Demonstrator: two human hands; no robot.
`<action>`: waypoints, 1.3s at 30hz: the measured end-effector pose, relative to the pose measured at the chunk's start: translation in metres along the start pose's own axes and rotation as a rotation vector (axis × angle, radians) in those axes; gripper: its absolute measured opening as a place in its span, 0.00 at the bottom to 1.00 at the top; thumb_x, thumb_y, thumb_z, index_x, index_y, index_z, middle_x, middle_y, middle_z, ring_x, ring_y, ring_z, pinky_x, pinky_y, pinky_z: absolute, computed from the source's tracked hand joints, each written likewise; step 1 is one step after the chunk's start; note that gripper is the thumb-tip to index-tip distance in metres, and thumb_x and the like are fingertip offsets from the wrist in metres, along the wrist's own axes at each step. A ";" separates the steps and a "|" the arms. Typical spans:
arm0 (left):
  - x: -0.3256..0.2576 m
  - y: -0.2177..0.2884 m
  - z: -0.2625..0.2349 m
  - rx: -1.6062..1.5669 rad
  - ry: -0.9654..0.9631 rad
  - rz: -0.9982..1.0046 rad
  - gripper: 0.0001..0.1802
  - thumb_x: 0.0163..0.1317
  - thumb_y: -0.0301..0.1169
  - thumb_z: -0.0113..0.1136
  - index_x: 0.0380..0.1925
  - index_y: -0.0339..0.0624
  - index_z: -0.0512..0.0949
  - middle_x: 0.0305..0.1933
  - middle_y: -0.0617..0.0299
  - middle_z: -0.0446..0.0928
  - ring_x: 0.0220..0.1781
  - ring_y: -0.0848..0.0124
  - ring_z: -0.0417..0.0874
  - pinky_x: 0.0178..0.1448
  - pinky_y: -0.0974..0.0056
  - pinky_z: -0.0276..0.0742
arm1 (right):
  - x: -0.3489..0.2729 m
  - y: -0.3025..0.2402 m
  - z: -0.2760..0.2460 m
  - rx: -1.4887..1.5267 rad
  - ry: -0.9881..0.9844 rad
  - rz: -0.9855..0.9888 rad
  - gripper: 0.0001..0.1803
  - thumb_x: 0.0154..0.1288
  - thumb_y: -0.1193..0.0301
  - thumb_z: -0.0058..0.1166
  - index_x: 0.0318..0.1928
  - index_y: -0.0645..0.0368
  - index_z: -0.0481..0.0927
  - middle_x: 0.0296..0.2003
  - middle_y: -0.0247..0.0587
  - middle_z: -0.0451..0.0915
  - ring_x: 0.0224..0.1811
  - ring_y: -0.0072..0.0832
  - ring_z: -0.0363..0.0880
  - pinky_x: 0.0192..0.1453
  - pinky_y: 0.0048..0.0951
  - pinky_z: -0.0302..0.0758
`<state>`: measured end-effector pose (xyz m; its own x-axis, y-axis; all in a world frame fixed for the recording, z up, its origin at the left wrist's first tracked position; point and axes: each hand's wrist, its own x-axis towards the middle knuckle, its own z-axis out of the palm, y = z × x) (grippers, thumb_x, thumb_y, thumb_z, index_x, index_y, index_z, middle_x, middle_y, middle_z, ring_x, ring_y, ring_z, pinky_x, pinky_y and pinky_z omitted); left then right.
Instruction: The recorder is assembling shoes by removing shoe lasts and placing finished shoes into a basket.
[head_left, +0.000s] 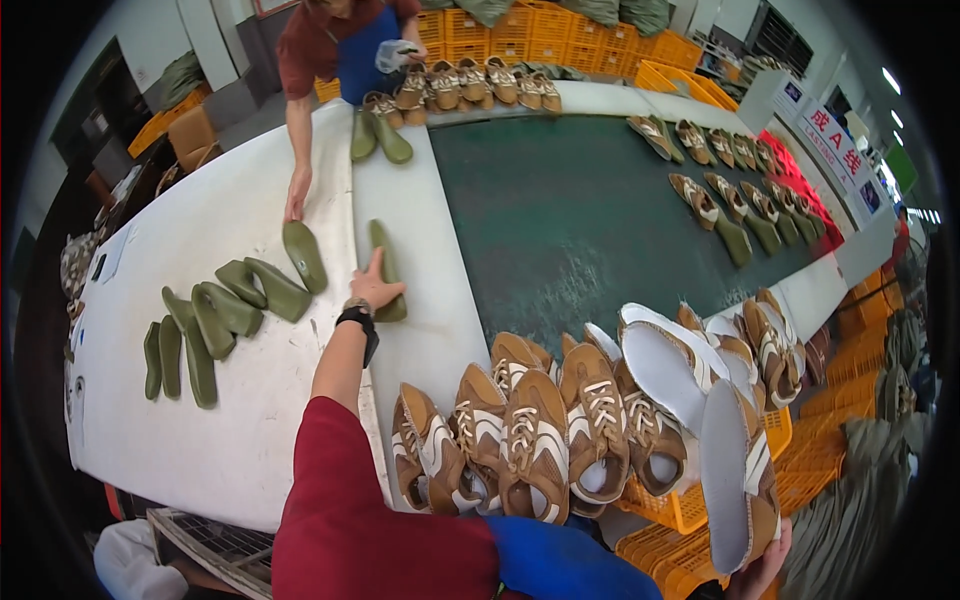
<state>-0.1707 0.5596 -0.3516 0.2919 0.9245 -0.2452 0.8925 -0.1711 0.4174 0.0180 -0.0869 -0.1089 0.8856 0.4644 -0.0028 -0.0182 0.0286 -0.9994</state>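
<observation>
My left hand [376,288] reaches across the white tabletop and is closed around a green shoe last [392,262], which lies on the strip beside the dark green belt. At the lower right my right hand [762,568] grips a brown-and-white shoe upper [728,480], its pale grey underside showing. Most of that hand's fingers are hidden behind the shoe. Between my arms stands a crowded row of brown sneaker uppers [535,440] with white laces. Left of my left hand, another person's hand [297,195] touches the top of a different green last [305,258].
Several green lasts [210,320] lie on the white table [250,430]. Two more lasts [380,138] stand by shoes at the far edge. Shoes paired with lasts sit on the dark green belt [560,230]. Orange crates [840,420] are stacked at the right.
</observation>
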 end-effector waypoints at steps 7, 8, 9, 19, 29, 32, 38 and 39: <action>-0.004 0.161 0.093 0.215 -0.306 0.485 0.43 0.47 0.54 0.60 0.62 0.51 0.58 0.45 0.42 0.76 0.48 0.52 0.77 0.52 0.57 0.73 | 0.002 0.011 0.008 -0.060 -0.017 0.047 0.20 0.63 0.58 0.49 0.43 0.63 0.66 0.39 0.39 0.73 0.40 0.23 0.73 0.45 0.25 0.69; -0.007 0.180 0.108 0.207 -0.438 0.481 0.42 0.48 0.53 0.59 0.61 0.48 0.60 0.44 0.44 0.77 0.49 0.55 0.78 0.52 0.57 0.73 | -0.003 0.013 0.005 -0.022 0.019 0.009 0.19 0.63 0.62 0.50 0.47 0.65 0.69 0.42 0.40 0.75 0.43 0.27 0.74 0.48 0.29 0.70; -0.008 0.181 0.128 0.230 -0.394 0.500 0.41 0.49 0.53 0.58 0.61 0.47 0.60 0.45 0.45 0.77 0.46 0.55 0.79 0.51 0.57 0.74 | -0.008 0.019 0.005 -0.075 0.119 -0.057 0.24 0.63 0.61 0.51 0.51 0.66 0.66 0.46 0.42 0.73 0.48 0.29 0.72 0.52 0.30 0.68; 0.008 0.185 0.125 -0.185 -0.562 0.517 0.46 0.49 0.50 0.62 0.63 0.42 0.54 0.45 0.46 0.76 0.39 0.59 0.82 0.41 0.60 0.79 | -0.036 0.030 -0.024 -0.087 0.208 0.035 0.24 0.65 0.61 0.45 0.54 0.68 0.65 0.50 0.44 0.71 0.52 0.31 0.70 0.57 0.34 0.64; 0.012 -0.024 -0.014 0.448 -0.031 0.060 0.36 0.51 0.51 0.58 0.57 0.46 0.64 0.45 0.45 0.76 0.49 0.54 0.77 0.53 0.56 0.73 | -0.011 0.029 0.001 -0.044 0.226 -0.165 0.24 0.61 0.52 0.51 0.37 0.60 0.61 0.34 0.38 0.72 0.36 0.19 0.71 0.41 0.19 0.68; -0.022 -0.012 -0.010 0.420 -0.115 0.073 0.39 0.52 0.50 0.58 0.56 0.33 0.61 0.47 0.43 0.75 0.51 0.52 0.76 0.55 0.57 0.72 | -0.007 0.025 -0.002 -0.053 0.119 -0.187 0.25 0.58 0.51 0.54 0.37 0.59 0.61 0.35 0.38 0.72 0.37 0.19 0.71 0.42 0.20 0.68; -0.071 0.020 -0.032 0.065 -0.673 -0.121 0.38 0.52 0.47 0.56 0.51 0.22 0.61 0.41 0.40 0.77 0.39 0.53 0.81 0.41 0.59 0.79 | 0.024 0.014 0.019 -0.035 -0.092 -0.146 0.20 0.52 0.60 0.56 0.35 0.60 0.65 0.35 0.36 0.73 0.38 0.19 0.71 0.44 0.20 0.67; -0.075 0.016 -0.034 0.055 -0.662 -0.121 0.38 0.52 0.47 0.56 0.51 0.22 0.61 0.41 0.40 0.77 0.39 0.53 0.81 0.41 0.59 0.79 | 0.034 0.010 0.027 -0.011 -0.187 -0.151 0.13 0.50 0.69 0.56 0.34 0.62 0.69 0.35 0.37 0.75 0.38 0.21 0.73 0.45 0.21 0.68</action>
<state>-0.1899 0.4991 -0.2968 0.3223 0.5374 -0.7793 0.9432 -0.1125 0.3125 0.0354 -0.0472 -0.1184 0.7767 0.6114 0.1516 0.1137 0.1007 -0.9884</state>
